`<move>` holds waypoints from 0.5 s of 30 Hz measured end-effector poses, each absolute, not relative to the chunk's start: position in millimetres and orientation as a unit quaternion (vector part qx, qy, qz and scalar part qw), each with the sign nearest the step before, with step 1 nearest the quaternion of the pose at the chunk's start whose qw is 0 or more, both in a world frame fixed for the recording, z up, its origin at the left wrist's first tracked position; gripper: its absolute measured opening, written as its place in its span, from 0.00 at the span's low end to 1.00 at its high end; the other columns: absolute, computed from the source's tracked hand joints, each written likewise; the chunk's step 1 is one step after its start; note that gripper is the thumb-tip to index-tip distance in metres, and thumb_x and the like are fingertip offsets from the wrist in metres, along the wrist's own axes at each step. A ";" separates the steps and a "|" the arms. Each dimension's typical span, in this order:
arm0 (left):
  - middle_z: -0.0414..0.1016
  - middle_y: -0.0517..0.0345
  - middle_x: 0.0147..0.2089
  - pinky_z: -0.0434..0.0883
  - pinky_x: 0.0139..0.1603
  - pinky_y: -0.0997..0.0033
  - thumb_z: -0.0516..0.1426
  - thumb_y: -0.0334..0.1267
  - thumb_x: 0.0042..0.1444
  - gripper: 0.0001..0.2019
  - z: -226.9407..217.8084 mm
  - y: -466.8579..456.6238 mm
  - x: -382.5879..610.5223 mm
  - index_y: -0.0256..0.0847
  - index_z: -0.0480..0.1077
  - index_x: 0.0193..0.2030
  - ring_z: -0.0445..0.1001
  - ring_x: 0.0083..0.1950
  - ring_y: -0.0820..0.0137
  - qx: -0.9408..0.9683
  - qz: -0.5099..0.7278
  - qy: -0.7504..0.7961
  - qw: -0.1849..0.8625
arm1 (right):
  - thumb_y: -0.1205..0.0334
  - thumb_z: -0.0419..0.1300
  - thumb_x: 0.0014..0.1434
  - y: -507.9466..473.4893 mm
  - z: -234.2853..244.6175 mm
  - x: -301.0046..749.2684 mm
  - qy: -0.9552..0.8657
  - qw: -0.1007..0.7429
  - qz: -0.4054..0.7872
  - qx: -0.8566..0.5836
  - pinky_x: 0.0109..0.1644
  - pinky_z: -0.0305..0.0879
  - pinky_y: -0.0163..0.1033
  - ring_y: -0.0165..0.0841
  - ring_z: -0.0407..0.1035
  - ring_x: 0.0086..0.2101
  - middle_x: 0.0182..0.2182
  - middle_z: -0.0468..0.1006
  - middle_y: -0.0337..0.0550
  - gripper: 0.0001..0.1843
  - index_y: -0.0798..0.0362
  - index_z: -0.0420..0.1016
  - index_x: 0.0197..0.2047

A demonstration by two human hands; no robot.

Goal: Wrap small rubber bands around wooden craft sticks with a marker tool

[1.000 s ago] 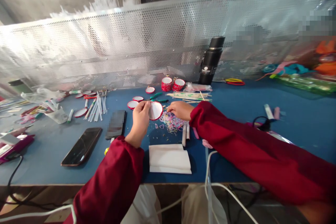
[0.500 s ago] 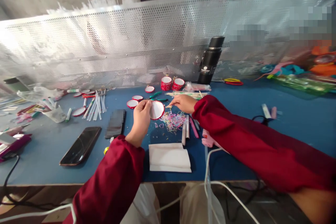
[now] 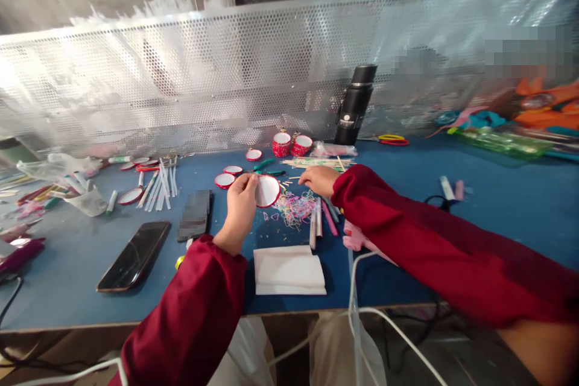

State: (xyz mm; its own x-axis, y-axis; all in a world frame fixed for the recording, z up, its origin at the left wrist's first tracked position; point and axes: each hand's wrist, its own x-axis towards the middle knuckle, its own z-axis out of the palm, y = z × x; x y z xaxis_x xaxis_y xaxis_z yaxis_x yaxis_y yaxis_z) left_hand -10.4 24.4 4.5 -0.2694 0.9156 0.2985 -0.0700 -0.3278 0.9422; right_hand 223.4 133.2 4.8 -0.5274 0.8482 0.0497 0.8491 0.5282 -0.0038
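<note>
My left hand (image 3: pixel 241 206) is raised over the blue table (image 3: pixel 67 271), fingers closed on a round white disc with a red rim (image 3: pixel 268 190). My right hand (image 3: pixel 318 180) rests low on the table just right of the disc, fingers curled and pinched near small pieces beside a heap of thin coloured rubber bands (image 3: pixel 294 208). What it pinches is too small to make out. Both arms wear dark red sleeves.
A folded white cloth (image 3: pixel 288 269) lies near the front edge, a black phone (image 3: pixel 134 256) to the left. Red-rimmed discs (image 3: pixel 225 180), two red cups (image 3: pixel 291 145), wooden sticks (image 3: pixel 316 163), a black flask (image 3: pixel 354 105) and pens (image 3: pixel 319 223) stand behind. A perforated metal screen (image 3: pixel 226 72) closes the back.
My right hand has moved from the rubber band heap back and to the right, toward the wooden sticks. My left hand keeps the disc almost still.
</note>
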 end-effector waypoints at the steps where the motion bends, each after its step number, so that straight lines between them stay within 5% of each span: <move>1: 0.65 0.62 0.27 0.56 0.30 0.73 0.57 0.44 0.57 0.11 4.2 24.8 -10.7 0.38 0.72 0.31 0.58 0.29 0.74 0.476 0.662 0.444 0.371 | 0.70 0.57 0.59 133.7 4.4 226.4 -0.868 0.014 -0.008 -0.496 0.53 0.67 0.40 0.42 0.76 0.49 0.49 0.83 0.48 0.17 0.50 0.85 0.46; 11: 0.66 0.62 0.26 0.56 0.30 0.73 0.58 0.43 0.56 0.11 2.6 23.4 -9.2 0.38 0.72 0.30 0.59 0.29 0.74 0.478 0.660 0.453 0.361 | 0.71 0.55 0.60 108.6 10.9 198.6 -0.891 -0.006 0.100 -0.442 0.45 0.67 0.31 0.32 0.78 0.43 0.44 0.85 0.37 0.19 0.47 0.84 0.47; 15: 0.66 0.62 0.26 0.56 0.29 0.73 0.58 0.43 0.57 0.11 2.5 23.4 -8.8 0.38 0.72 0.29 0.59 0.28 0.74 0.481 0.658 0.455 0.360 | 0.64 0.56 0.62 104.5 26.1 211.9 -0.884 0.018 0.092 -0.458 0.49 0.67 0.36 0.36 0.77 0.46 0.47 0.84 0.44 0.19 0.52 0.80 0.53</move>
State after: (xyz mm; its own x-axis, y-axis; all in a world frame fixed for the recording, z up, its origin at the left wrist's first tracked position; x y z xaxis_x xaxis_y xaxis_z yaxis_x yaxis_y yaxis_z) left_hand -8.8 23.4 2.5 -0.2787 0.9108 0.3047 -0.0365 -0.3271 0.9443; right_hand 211.9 104.5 26.1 -0.5804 0.8126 -0.0534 0.8061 0.5640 -0.1794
